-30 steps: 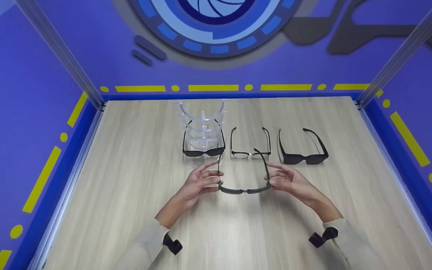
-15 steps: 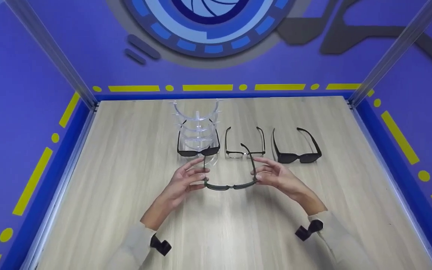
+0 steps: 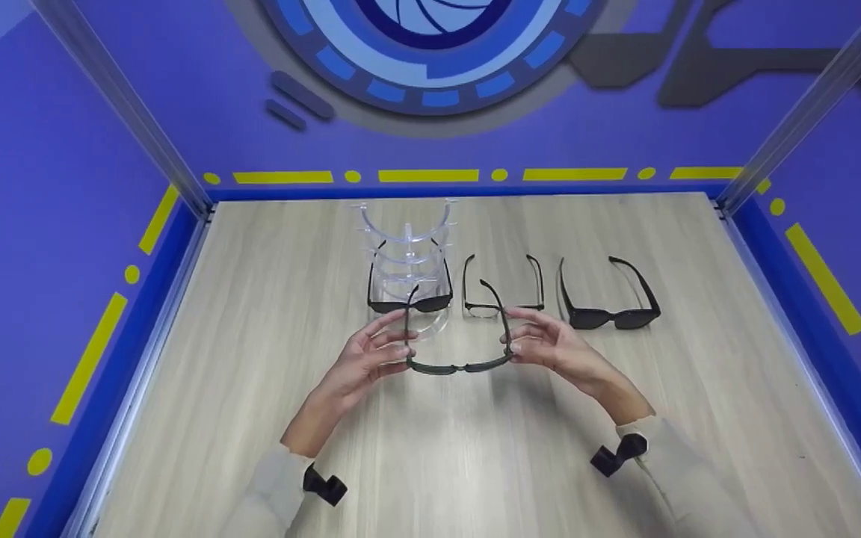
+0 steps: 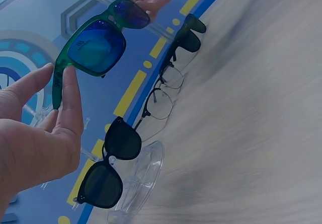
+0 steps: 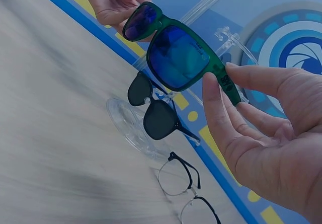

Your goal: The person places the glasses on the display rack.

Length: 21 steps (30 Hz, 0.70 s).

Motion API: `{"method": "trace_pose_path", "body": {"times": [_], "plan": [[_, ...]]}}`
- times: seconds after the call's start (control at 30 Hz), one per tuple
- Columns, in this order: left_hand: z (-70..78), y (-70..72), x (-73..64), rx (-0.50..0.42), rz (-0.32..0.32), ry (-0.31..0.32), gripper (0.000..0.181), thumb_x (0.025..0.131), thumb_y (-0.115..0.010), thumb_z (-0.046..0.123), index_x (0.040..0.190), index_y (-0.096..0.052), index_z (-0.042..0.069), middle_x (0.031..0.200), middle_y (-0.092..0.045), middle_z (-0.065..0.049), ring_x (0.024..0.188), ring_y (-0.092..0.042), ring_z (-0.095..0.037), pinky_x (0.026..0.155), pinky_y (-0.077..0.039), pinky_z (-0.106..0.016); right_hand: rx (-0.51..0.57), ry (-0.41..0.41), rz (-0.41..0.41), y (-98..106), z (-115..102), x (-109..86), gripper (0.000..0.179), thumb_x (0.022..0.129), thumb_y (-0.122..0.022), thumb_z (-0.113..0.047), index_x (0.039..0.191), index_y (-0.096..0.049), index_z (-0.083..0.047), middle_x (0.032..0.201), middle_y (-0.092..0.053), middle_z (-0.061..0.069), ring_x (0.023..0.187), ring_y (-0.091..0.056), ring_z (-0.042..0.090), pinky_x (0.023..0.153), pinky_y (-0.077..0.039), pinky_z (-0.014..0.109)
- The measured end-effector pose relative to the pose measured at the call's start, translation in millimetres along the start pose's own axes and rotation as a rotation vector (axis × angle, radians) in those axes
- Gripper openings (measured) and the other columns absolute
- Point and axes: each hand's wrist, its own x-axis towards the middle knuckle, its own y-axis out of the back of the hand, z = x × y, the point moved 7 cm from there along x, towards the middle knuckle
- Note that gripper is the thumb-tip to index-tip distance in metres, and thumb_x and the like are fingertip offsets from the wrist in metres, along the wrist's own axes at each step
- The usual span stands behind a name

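Observation:
Green-framed sunglasses (image 3: pixel 433 368) with blue mirrored lenses (image 4: pixel 98 48) are held up above the table, their temples spread and pointing away. My left hand (image 3: pixel 359 366) pinches the left temple near the hinge between thumb and fingers. On the other side my right hand (image 3: pixel 561 355) pinches the right temple in the same way. Just beyond, a clear plastic tiered eyewear stand (image 3: pixel 409 237) carries black sunglasses (image 3: pixel 387 306) low on its front. The held pair's left temple overlaps these in the head view.
Clear-lensed eyeglasses (image 3: pixel 483 311) with dark upper rims lie right of the stand. Farther right, thick black sunglasses (image 3: pixel 589 319) rest with temples unfolded. Blue panels (image 3: pixel 146 112) with metal corner posts enclose the wooden table (image 3: pixel 251 299) at the back and sides.
Both hands have carried the green sunglasses leftward and slightly away, closer in front of the stand. The head view has shifted a little; the other eyewear stays put.

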Motion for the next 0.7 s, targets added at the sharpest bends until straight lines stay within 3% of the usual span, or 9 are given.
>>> {"method": "trace_pose_path", "body": {"times": [0.13, 0.43, 0.7], "plan": [[0.0, 0.0, 0.2, -0.019, -0.016, -0.003, 0.076, 0.091, -0.067, -0.007, 0.158, -0.033, 0.006, 0.121, -0.069, -0.001, 0.095, -0.072, -0.011, 0.087, -0.061, -0.030, -0.006, -0.009, 0.004, 0, -2, 1.1, 0.072, 0.094, -0.068, 0.001, 0.157, -0.033, -0.002, 0.120, -0.063, 0.006, 0.105, -0.068, 0.015, 0.099, -0.058, 0.036], [6.3, 11.3, 1.0, -0.016, 0.016, -0.027, 0.075, 0.090, -0.068, -0.007, 0.157, -0.035, 0.004, 0.129, -0.067, -0.009, 0.097, -0.071, -0.012, 0.087, -0.061, -0.029, 0.026, -0.018, 0.004, -5, -3, 13.5, 0.070, 0.095, -0.065, 0.004, 0.156, -0.033, 0.000, 0.117, -0.063, 0.004, 0.101, -0.068, 0.013, 0.101, -0.058, 0.036], [14.7, 22.8, 2.4, -0.006, 0.068, -0.048, 0.073, 0.091, -0.066, -0.007, 0.156, -0.037, 0.008, 0.124, -0.069, 0.000, 0.104, -0.070, -0.013, 0.086, -0.060, -0.027, 0.027, -0.012, -0.002, -10, -5, 30.8, 0.068, 0.095, -0.065, 0.003, 0.155, -0.034, 0.001, 0.113, -0.067, 0.002, 0.104, -0.069, 0.014, 0.102, -0.057, 0.036]]}}
